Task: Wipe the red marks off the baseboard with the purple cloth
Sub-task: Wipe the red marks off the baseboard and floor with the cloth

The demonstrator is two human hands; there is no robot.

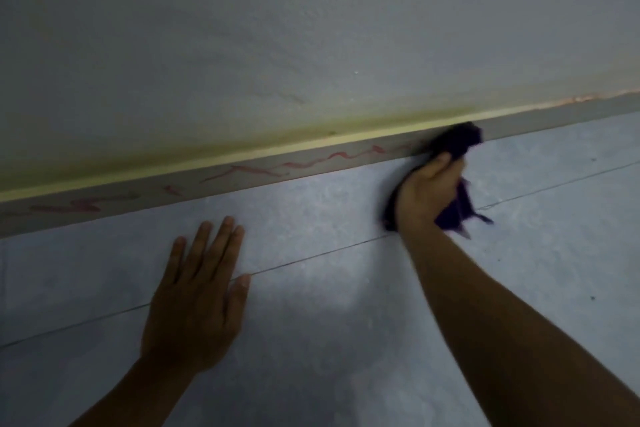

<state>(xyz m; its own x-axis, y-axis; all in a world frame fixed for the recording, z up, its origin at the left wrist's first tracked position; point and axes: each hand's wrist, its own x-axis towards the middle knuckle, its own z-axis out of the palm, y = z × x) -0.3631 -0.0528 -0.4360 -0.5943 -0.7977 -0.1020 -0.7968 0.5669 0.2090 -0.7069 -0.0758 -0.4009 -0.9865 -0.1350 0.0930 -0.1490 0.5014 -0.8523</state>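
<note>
A grey baseboard point(194, 184) runs slantwise across the view, lower at the left, higher at the right. Red wavy marks point(298, 165) cover its middle stretch, and more red smears point(79, 205) lie near the left end. My right hand point(427, 192) is shut on the dark purple cloth point(455, 140), whose bunched front presses against the baseboard just right of the wavy marks. A loose tail of the cloth hangs behind the hand over the floor. My left hand point(197, 298) lies flat on the floor, fingers spread, holding nothing.
Pale blue floor tiles point(329, 305) with thin dark joint lines fill the lower half. Above the baseboard rises a grey wall point(311, 28) with a yellowish stain along its foot and a reddish strip point(588, 98) at the far right.
</note>
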